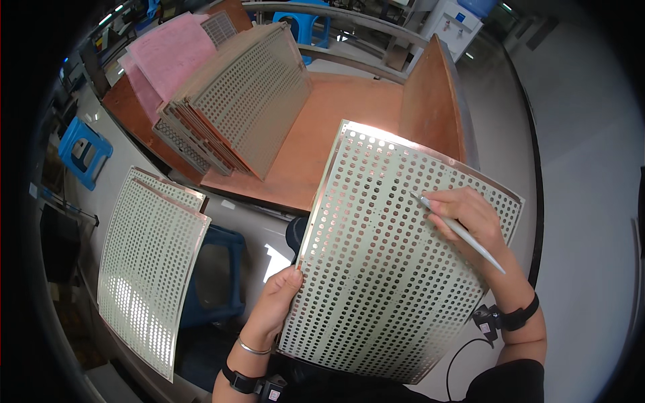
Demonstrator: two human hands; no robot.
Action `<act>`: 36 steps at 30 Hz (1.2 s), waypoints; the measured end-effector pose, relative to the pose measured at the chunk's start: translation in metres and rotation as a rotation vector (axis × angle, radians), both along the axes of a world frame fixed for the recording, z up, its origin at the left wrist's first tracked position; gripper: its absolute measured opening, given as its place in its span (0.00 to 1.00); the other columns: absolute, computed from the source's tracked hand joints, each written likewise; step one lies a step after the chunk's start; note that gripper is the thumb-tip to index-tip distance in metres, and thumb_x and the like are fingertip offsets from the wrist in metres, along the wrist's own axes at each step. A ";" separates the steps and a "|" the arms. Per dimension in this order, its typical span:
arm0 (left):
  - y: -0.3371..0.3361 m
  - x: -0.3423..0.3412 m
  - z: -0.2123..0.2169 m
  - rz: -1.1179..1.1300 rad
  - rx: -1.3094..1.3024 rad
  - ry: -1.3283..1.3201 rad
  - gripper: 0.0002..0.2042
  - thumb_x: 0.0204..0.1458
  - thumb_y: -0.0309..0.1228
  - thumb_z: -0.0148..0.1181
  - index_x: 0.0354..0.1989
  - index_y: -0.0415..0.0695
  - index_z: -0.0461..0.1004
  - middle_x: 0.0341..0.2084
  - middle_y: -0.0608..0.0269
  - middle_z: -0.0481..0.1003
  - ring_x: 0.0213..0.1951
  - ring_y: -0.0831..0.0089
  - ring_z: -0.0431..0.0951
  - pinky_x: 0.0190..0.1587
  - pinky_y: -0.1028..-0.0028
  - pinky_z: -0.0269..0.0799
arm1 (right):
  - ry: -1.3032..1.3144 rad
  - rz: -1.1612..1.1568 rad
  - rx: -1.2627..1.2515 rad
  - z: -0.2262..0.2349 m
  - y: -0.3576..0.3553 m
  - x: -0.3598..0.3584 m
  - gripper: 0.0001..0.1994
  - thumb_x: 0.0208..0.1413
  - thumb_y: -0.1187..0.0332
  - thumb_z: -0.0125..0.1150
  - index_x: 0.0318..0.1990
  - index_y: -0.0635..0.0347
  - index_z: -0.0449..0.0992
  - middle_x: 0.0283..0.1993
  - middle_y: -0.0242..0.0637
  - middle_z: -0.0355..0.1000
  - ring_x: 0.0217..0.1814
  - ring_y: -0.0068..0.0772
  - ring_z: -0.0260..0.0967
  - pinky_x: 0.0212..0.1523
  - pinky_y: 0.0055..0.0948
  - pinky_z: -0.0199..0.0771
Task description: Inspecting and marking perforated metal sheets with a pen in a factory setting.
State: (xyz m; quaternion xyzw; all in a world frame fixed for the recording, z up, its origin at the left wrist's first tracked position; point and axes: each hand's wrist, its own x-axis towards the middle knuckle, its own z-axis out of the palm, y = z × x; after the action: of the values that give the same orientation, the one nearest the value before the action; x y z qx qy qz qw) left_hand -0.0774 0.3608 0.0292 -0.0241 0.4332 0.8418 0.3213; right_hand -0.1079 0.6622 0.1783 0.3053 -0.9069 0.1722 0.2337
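Note:
A large pale-green circuit board panel with rows of round dark and coppery pads and a copper edge lies tilted in front of me. My left hand grips its left edge, thumb on the face and the fingers hidden behind it. In my right hand is a slim pale pen-like tool, pinched between thumb and fingers. The tool's tip meets or hovers just over the upper right part of the panel; I cannot tell which. The panel's lower edge is close to my body.
Similar panels lie on a blue stool at the left. Ahead, a copper-brown cart shelf carries a leaning stack of panels and pink sheets. An upright brown board closes its right side. Another blue stool stands farther left.

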 end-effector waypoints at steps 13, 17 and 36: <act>0.002 -0.001 0.006 0.009 -0.016 0.015 0.18 0.60 0.41 0.49 0.45 0.36 0.71 0.38 0.62 0.76 0.37 0.80 0.75 0.43 0.78 0.70 | 0.061 0.020 0.023 0.002 0.003 0.000 0.09 0.41 0.78 0.67 0.32 0.62 0.75 0.37 0.40 0.75 0.34 0.36 0.74 0.34 0.29 0.74; 0.006 -0.003 0.012 0.044 -0.044 -0.024 0.18 0.59 0.41 0.50 0.44 0.36 0.72 0.38 0.61 0.76 0.37 0.80 0.75 0.43 0.78 0.70 | 0.054 0.018 0.028 0.002 0.002 -0.001 0.08 0.43 0.76 0.66 0.32 0.61 0.75 0.38 0.39 0.75 0.34 0.34 0.73 0.34 0.28 0.73; -0.017 -0.010 -0.015 0.336 0.107 0.056 0.16 0.59 0.41 0.50 0.42 0.37 0.70 0.37 0.61 0.76 0.35 0.77 0.77 0.40 0.78 0.73 | -0.080 -0.474 -0.725 -0.019 0.045 0.095 0.13 0.63 0.68 0.44 0.48 0.66 0.70 0.42 0.45 0.73 0.35 0.28 0.70 0.36 0.27 0.72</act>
State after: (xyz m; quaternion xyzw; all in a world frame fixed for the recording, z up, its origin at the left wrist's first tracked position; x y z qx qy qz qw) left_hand -0.0870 0.3433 0.0143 -0.0556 0.3865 0.9057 0.1647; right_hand -0.0133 0.7075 0.1596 -0.0199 -0.8412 0.4329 0.3233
